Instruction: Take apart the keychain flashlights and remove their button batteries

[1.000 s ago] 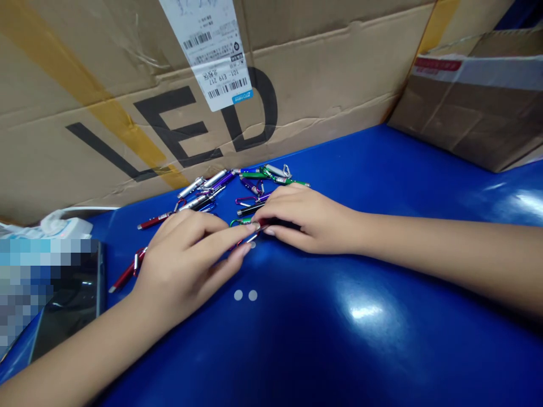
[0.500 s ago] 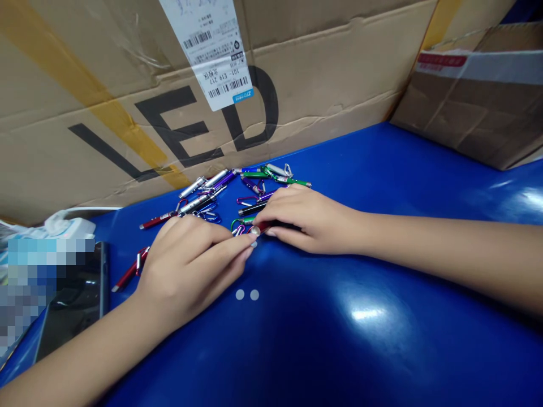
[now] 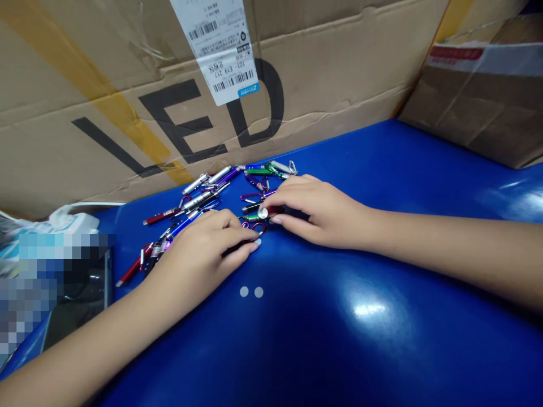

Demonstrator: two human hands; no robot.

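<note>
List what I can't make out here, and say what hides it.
All in the head view:
- Red pen: mostly hidden by the right hand.
- Whatever lies beneath the left hand: covered by it.
- Label: top cut off by the upper edge; smallest print too small.
- Phone: partly behind the left forearm and pixelation.

The worktop (image 3: 314,350) is blue; pens (image 3: 198,201) toward its far edge are red, silver, purple, green, blue and black. The brown carton (image 3: 339,85) bears black lettering (image 3: 165,133), yellow tape (image 3: 112,104) and a white label (image 3: 220,53).
</note>
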